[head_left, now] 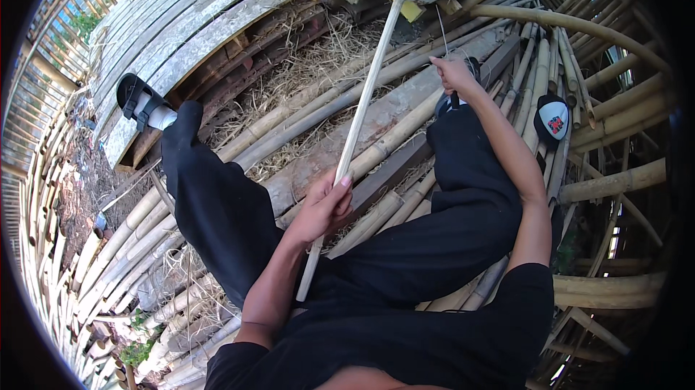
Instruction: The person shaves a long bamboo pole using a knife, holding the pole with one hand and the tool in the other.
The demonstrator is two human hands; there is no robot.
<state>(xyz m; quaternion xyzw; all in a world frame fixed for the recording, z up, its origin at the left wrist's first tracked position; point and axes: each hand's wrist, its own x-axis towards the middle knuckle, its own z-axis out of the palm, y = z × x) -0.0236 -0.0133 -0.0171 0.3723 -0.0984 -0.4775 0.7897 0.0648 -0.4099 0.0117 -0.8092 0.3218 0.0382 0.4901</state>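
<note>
A long, pale split-bamboo strip [369, 93] slants up from my lap past the top edge of the view. Low on the strip, my left hand [323, 205] is wrapped round it, and the strip's lower end sticks out below the fist. My right hand [457, 77] is closed above my right knee, apart from the strip. From that fist a short dark handle [455, 100] shows below and a thin, blade-like length [442, 28] rises above. It looks like a slim knife, though my fingers hide its middle.
Bamboo poles [304, 126] lie under and around my legs. A slatted wooden platform [195, 17] stands ahead on the left, with dry shavings [289, 64] beside it. A black and white cap [552, 120] rests on poles at right. Thick bamboo rails [615, 187] line the right side.
</note>
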